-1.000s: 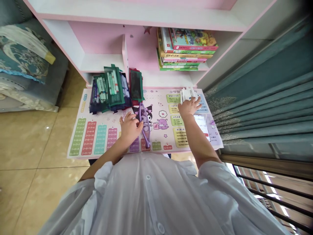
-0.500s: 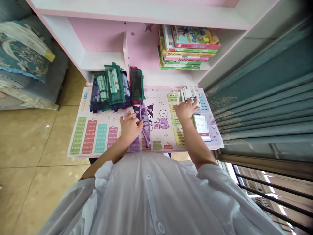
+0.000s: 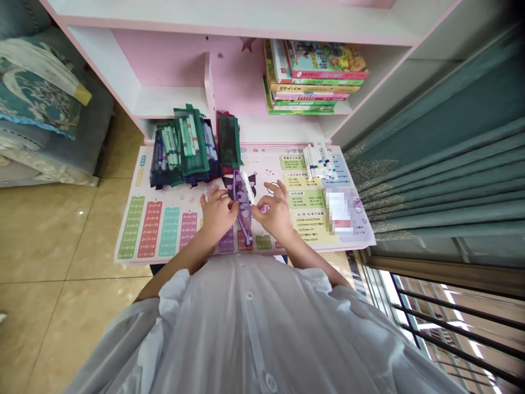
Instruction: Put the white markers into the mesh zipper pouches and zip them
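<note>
My left hand [image 3: 217, 212] grips a slim purple mesh pencil pouch [image 3: 243, 210] that stands tilted on the printed desk mat [image 3: 303, 200]. My right hand [image 3: 275, 212] is just right of the pouch, its fingertips at a white marker [image 3: 248, 189] whose lower end sits at the pouch's edge. A row of several white markers with coloured caps [image 3: 320, 162] lies at the mat's far right. Several dark green and navy mesh pouches packed with markers [image 3: 182, 150] lie at the far left of the mat.
A blurred phone [image 3: 340, 210] lies on the mat at the right. Above stands a pink-and-white shelf unit [image 3: 164, 60] with a stack of children's books [image 3: 315, 76]. A teal curtain [image 3: 435, 164] and barred window are to the right, a cushioned sofa [image 3: 36, 109] to the left.
My right hand has moved left from the marker row to the purple pouch, and a white marker now shows there. The phone is no longer covered by my arm. My left hand stays on the pouch.
</note>
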Action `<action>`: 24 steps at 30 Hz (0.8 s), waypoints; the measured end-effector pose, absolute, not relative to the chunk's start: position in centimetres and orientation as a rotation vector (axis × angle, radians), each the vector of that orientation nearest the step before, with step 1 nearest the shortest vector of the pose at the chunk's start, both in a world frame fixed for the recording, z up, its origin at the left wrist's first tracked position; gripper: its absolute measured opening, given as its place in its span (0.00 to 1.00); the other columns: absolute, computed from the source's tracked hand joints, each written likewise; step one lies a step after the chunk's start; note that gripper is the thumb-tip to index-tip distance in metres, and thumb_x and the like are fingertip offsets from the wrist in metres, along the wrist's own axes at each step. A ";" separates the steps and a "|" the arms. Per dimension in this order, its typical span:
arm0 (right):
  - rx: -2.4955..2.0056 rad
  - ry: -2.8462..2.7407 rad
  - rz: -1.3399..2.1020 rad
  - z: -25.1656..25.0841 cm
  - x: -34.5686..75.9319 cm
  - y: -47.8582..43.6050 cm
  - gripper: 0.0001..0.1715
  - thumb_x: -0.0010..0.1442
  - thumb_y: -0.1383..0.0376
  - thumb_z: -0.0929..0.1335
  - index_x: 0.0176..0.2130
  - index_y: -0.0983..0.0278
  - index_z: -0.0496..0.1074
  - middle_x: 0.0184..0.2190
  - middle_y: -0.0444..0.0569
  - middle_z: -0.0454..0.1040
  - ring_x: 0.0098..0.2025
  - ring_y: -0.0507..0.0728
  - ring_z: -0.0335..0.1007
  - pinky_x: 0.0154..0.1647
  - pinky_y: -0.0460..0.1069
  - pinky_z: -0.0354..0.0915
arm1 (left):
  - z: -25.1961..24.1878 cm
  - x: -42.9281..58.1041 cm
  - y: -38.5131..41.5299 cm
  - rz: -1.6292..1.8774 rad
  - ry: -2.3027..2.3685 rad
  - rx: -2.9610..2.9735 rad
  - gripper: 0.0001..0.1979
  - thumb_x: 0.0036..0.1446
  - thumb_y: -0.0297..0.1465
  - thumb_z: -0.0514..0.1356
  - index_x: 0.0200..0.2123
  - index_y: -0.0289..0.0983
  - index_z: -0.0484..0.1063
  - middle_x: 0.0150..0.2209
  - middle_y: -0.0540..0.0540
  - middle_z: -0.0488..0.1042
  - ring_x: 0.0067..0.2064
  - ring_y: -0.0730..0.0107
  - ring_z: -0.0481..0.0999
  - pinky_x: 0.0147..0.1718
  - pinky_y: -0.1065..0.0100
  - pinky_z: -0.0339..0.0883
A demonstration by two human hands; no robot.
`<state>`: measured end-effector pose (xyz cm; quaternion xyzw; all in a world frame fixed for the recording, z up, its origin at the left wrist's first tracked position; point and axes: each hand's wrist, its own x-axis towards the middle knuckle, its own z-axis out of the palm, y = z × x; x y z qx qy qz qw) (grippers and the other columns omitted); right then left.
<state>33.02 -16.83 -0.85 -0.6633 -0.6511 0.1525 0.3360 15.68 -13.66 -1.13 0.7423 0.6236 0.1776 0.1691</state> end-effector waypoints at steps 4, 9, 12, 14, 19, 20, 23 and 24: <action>-1.752 -1.758 0.430 -0.8 31.6 -17.4 0.12 0.54 0.64 0.72 0.21 0.61 0.73 0.61 0.54 0.71 0.73 0.74 0.48 0.67 0.72 0.54 | -1.0 15.7 -13.8 0.505 1.763 2.105 0.14 0.62 0.34 0.59 0.24 0.39 0.75 0.56 0.41 0.77 0.67 0.46 0.64 0.66 0.34 0.49; -1.819 -1.886 0.436 -0.4 30.5 -17.5 0.12 0.55 0.64 0.73 0.21 0.62 0.75 0.62 0.54 0.71 0.72 0.76 0.49 0.65 0.71 0.56 | -0.8 15.9 -13.9 0.478 1.768 2.117 0.13 0.61 0.33 0.58 0.24 0.39 0.75 0.56 0.41 0.77 0.68 0.47 0.64 0.66 0.35 0.50; -1.902 -1.941 0.447 -0.4 30.1 -17.4 0.11 0.56 0.63 0.73 0.23 0.62 0.77 0.64 0.54 0.70 0.72 0.76 0.49 0.65 0.72 0.54 | -0.8 16.0 -13.9 0.471 1.776 2.131 0.13 0.61 0.32 0.58 0.24 0.40 0.75 0.55 0.41 0.78 0.67 0.48 0.65 0.66 0.36 0.51; -1.935 -1.960 0.440 -0.5 30.0 -17.2 0.10 0.57 0.62 0.73 0.25 0.62 0.79 0.64 0.54 0.70 0.72 0.75 0.50 0.66 0.72 0.53 | -0.8 16.1 -13.9 0.469 1.779 2.137 0.13 0.61 0.32 0.58 0.24 0.40 0.75 0.55 0.41 0.78 0.67 0.48 0.65 0.66 0.36 0.51; -1.969 -2.053 0.434 -1.3 30.2 -16.6 0.12 0.60 0.58 0.72 0.29 0.61 0.82 0.63 0.58 0.71 0.71 0.78 0.50 0.64 0.75 0.52 | -0.8 16.0 -13.9 0.461 1.786 2.138 0.13 0.61 0.32 0.58 0.24 0.40 0.75 0.56 0.41 0.78 0.68 0.49 0.65 0.66 0.36 0.51; -1.967 -2.069 0.429 -1.5 30.2 -16.6 0.13 0.60 0.58 0.71 0.30 0.61 0.82 0.63 0.59 0.70 0.71 0.78 0.50 0.64 0.75 0.52 | -0.8 16.0 -13.9 0.458 1.786 2.138 0.13 0.61 0.33 0.58 0.24 0.40 0.75 0.56 0.41 0.78 0.68 0.49 0.65 0.66 0.36 0.51; -1.932 -2.066 0.411 -1.7 30.2 -16.7 0.12 0.61 0.58 0.71 0.32 0.61 0.82 0.63 0.59 0.69 0.71 0.77 0.50 0.65 0.74 0.53 | -0.8 16.0 -13.9 0.457 1.784 2.137 0.13 0.61 0.33 0.58 0.24 0.40 0.75 0.56 0.41 0.78 0.67 0.48 0.65 0.66 0.35 0.51; -1.905 -2.045 0.406 -1.6 30.4 -16.7 0.12 0.61 0.58 0.71 0.32 0.61 0.82 0.63 0.58 0.70 0.71 0.76 0.51 0.65 0.73 0.54 | -0.8 15.9 -13.9 0.460 1.783 2.136 0.13 0.61 0.33 0.58 0.24 0.40 0.75 0.56 0.41 0.78 0.67 0.47 0.65 0.66 0.35 0.51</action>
